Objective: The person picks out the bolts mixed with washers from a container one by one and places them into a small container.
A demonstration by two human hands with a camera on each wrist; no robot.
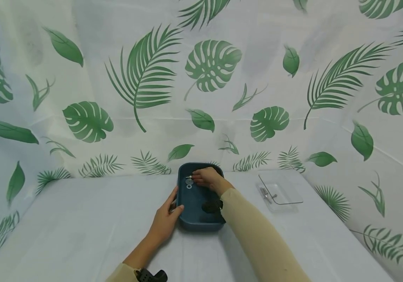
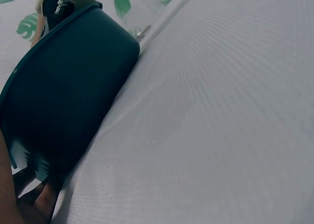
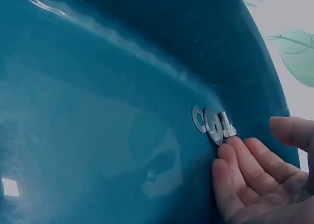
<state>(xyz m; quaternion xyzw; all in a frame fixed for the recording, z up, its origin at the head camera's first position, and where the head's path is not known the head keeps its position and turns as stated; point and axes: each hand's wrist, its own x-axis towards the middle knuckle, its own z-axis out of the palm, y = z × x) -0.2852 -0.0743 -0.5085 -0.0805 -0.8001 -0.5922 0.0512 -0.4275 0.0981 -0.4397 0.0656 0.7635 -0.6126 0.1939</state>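
Note:
A dark teal tray (image 1: 198,225) sits on the white-covered table, seen in the left wrist view as a curved outer wall (image 2: 73,86). My left hand (image 1: 166,219) holds its left rim, thumb on the edge, fingers (image 2: 41,204) low against the wall. My right hand (image 1: 205,178) reaches into the tray's far end, fingers relaxed and holding nothing. In the right wrist view its fingertips (image 3: 230,148) lie just below a small silver bolt (image 3: 226,125) and two flat washers (image 3: 206,122) resting against the tray's inner wall. The bolt and washers (image 1: 189,181) also show in the head view.
A clear plastic box (image 1: 282,190) holding a few metal parts (image 1: 267,193) stands to the right of the tray. Leaf-print cloth walls close in the back and both sides. White tabletop (image 1: 81,219) spreads to the left and front.

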